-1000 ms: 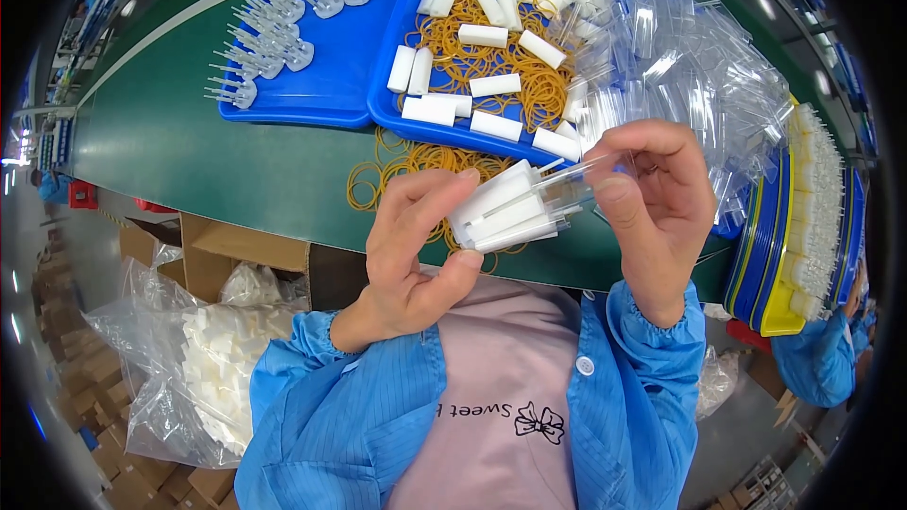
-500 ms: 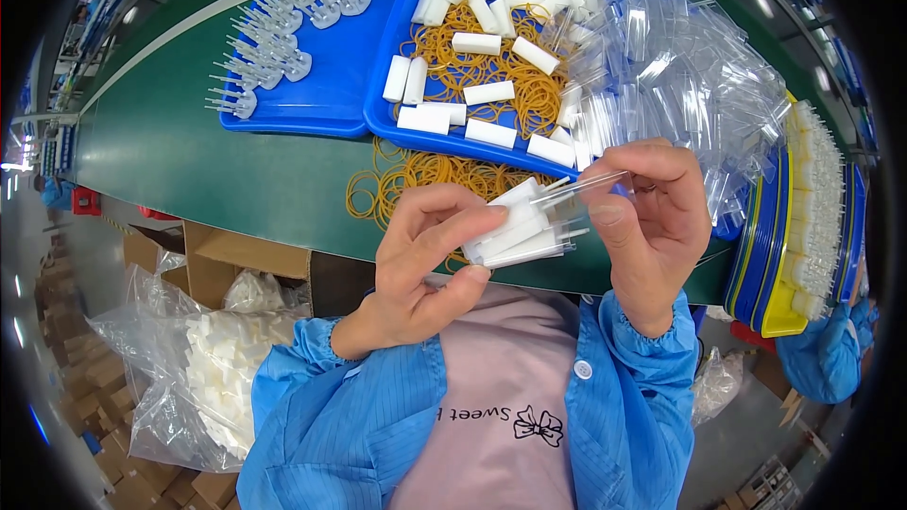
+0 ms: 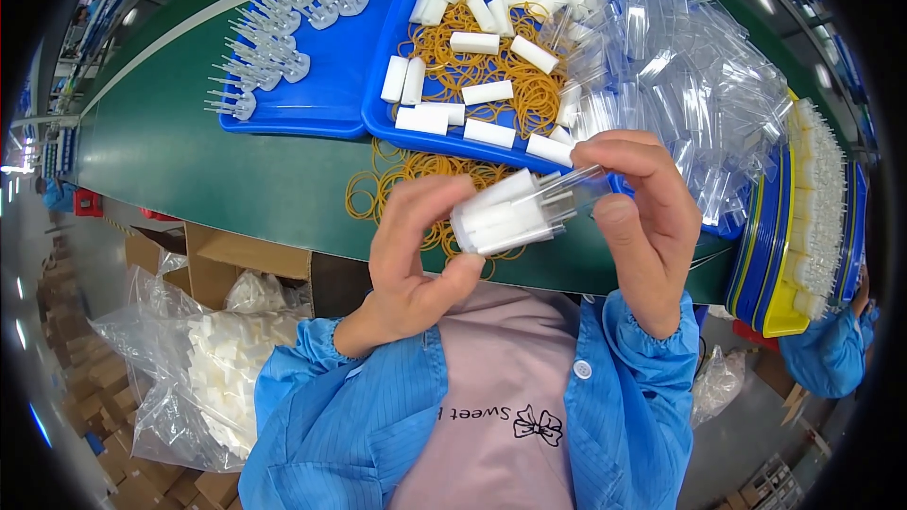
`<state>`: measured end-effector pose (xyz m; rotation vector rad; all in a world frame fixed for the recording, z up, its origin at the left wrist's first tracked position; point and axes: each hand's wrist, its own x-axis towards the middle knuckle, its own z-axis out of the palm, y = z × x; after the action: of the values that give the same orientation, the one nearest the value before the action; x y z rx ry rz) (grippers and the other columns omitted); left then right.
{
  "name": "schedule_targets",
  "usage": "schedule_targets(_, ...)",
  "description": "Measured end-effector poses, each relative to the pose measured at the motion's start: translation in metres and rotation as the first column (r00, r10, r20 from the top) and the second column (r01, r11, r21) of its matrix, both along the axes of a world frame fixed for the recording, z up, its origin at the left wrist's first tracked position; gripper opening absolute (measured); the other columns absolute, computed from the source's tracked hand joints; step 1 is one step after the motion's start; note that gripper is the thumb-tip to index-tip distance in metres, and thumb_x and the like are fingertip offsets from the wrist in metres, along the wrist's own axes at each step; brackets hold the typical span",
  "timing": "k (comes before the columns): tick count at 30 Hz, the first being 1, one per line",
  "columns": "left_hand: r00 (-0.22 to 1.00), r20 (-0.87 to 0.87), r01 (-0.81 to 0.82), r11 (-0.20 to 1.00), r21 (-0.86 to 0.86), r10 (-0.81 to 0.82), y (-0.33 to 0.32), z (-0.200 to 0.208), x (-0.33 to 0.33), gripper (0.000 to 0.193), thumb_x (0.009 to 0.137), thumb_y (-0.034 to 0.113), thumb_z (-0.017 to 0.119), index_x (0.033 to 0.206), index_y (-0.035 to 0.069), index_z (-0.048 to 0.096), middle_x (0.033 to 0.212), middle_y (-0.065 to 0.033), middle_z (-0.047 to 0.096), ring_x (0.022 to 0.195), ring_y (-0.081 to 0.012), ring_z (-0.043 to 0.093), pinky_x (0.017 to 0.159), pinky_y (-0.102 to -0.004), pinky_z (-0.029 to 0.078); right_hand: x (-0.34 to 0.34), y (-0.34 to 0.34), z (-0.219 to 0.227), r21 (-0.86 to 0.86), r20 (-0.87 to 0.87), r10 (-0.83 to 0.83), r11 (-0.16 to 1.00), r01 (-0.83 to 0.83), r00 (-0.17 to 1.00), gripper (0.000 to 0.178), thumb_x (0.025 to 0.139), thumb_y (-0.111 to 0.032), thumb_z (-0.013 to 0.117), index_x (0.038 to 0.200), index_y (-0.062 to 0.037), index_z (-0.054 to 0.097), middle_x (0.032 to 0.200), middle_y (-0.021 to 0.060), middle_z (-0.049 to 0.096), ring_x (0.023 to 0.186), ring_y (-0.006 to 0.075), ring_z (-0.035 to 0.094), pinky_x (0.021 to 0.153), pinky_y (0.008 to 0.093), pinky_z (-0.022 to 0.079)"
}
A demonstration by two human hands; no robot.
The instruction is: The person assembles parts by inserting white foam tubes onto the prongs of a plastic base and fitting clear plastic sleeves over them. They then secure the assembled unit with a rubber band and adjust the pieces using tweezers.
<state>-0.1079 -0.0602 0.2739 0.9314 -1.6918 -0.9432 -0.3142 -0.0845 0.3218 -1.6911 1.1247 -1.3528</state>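
Observation:
My left hand [image 3: 416,255] is closed by thumb and fingertips round the base end of a clear plastic pronged piece [image 3: 460,229]. White foam blocks [image 3: 505,217] sit side by side on it, and several thin prongs stick out beyond them to the right. My right hand [image 3: 652,217] pinches the edge of a clear plastic sheet [image 3: 586,184] with thumb and index finger, at the prong end. The sheet lies along the prongs; how far it wraps the foam I cannot tell. Yellow-brown rubber bands [image 3: 387,184] lie on the table just beyond my left hand.
A blue tray [image 3: 378,123] ahead holds foam blocks and rubber bands. Clear plastic sheets [image 3: 680,76] pile at its right. Pronged pieces [image 3: 283,28] stand on a blue tray [image 3: 321,104] at left. Stacked trays [image 3: 789,227] rise at right. A bag of foam [image 3: 222,378] sits low left.
My left fingers have slid back off the foam to the base end. The pronged piece has shifted slightly up and left, and the clear sheet shows wider at the prongs.

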Motion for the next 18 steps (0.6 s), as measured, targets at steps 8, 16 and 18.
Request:
schedule_targets(8,0.955,-0.292,0.021,0.978,0.207,0.041,-0.01,-0.014,0.0,0.042,0.073,0.001,0.069,0.112,-0.001,0.055,0.117,-0.0112,0.046,0.105,-0.0186,0.051,0.086,-0.0296,0.048,-0.006,0.004,-0.013,0.132,0.085,-0.069,0.99,0.058,0.994,0.02,0.078,-0.007,0.067,0.095,-0.0009,0.059,0.089,0.006,0.058,0.086,0.0154,0.053,0.081,0.0265,0.041)
schedule_targets(16,0.897,-0.442,0.139,0.959,0.248,-0.016,-0.008,-0.013,0.003,0.039,0.074,0.002,0.069,0.11,-0.001,0.056,0.116,-0.0116,0.046,0.105,-0.0186,0.051,0.088,-0.0312,0.046,-0.008,0.003,-0.023,0.17,0.236,-0.057,0.985,0.017,0.97,0.018,0.079,-0.007,0.066,0.094,-0.0023,0.057,0.087,0.0048,0.058,0.095,0.0154,0.051,0.088,0.0297,0.037)
schedule_targets(18,0.886,-0.463,0.172,0.951,0.255,-0.036,-0.009,-0.014,0.005,0.039,0.074,0.002,0.07,0.11,-0.001,0.056,0.116,-0.0118,0.046,0.105,-0.0186,0.051,0.088,-0.0313,0.046,-0.007,0.006,-0.023,0.181,0.235,-0.075,0.983,0.032,0.969,0.015,0.08,-0.007,0.066,0.092,-0.0028,0.058,0.087,0.0047,0.059,0.102,0.0177,0.049,0.091,0.0317,0.035)
